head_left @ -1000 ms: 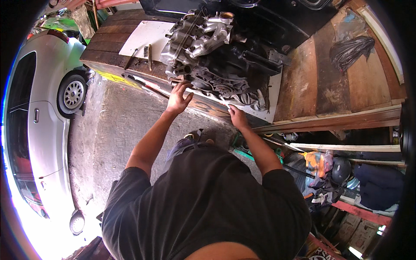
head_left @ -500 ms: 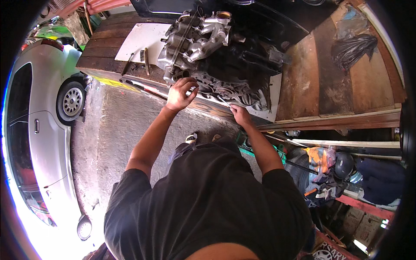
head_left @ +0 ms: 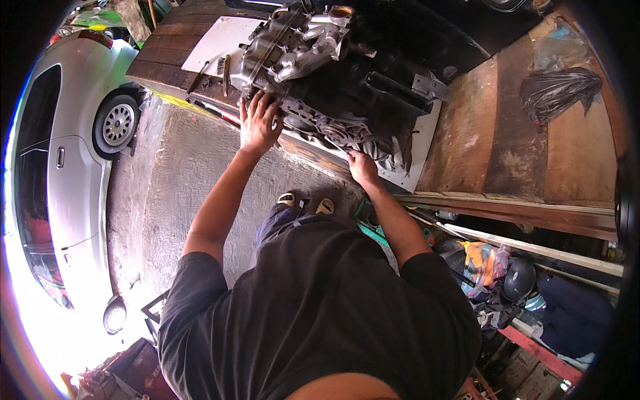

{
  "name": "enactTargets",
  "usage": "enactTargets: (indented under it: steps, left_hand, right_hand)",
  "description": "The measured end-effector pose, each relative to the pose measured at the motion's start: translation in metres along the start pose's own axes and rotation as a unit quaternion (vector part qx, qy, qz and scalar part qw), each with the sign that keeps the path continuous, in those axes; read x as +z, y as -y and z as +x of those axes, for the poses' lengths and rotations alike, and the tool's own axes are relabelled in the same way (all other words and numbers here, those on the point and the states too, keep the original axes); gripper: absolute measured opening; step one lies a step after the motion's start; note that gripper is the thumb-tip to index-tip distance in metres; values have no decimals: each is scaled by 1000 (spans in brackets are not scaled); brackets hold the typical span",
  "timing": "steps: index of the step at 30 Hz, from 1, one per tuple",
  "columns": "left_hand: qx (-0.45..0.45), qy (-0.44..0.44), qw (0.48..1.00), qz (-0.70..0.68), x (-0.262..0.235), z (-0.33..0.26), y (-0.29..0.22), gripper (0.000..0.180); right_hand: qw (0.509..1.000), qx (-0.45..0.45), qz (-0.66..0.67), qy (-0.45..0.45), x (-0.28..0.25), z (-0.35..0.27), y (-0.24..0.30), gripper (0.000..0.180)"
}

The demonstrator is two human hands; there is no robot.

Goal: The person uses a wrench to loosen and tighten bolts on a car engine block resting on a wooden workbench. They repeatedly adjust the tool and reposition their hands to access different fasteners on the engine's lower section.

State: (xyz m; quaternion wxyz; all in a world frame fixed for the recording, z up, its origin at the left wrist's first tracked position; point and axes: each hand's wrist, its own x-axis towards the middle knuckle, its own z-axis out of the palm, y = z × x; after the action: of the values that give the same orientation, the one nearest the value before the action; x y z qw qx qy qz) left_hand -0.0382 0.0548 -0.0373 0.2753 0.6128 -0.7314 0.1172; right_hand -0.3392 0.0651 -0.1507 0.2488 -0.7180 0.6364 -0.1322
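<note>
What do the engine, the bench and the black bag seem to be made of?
Engine: metal, perhaps cast aluminium, dull silvery grey with bright glints. Bench: wood, dark and worn, with plank seams showing. Bag: probably thin plastic, shiny and crinkled.

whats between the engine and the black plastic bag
In the head view, stained wooden planks lie between the engine and the black plastic bag, with a strip of white board beside the engine.

From my remote view I see a wooden bench [head_left: 155, 61] bearing a white sheet [head_left: 217, 43], with a brush [head_left: 227, 79] and a thin dark tool [head_left: 195, 83] at its near edge. I see the metal engine [head_left: 293, 57] over more white sheeting [head_left: 425, 133]. On the planks [head_left: 517, 100] at right, I see a crumpled black plastic bag [head_left: 560, 92].
</note>
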Motion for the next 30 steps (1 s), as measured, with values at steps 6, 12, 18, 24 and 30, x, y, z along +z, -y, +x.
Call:
enactTargets:
  steps: [6, 12, 18, 24, 30]
  left_hand:
    - [30, 51, 998, -32, 1, -15, -21, 40]
    - [125, 58, 980, -145, 22, -5, -24, 41]
    - [115, 153, 979, -70, 28, 8, -24, 78]
    - [102, 200, 974, -41, 28, 13, -29, 89]
    - [127, 215, 968, -23, 28, 14, -23, 89]
  right_hand:
    - [1000, 9, 1, 2, -2, 1, 2, 30]
    - [1000, 24, -16, 1, 0, 1, 4, 28]
    - [1000, 27, -8, -12, -4, 1, 5, 27]
    - [999, -1, -28, -20, 7, 6, -5, 25]
    - [998, 32, -42, -38, -1, -2, -7, 25]
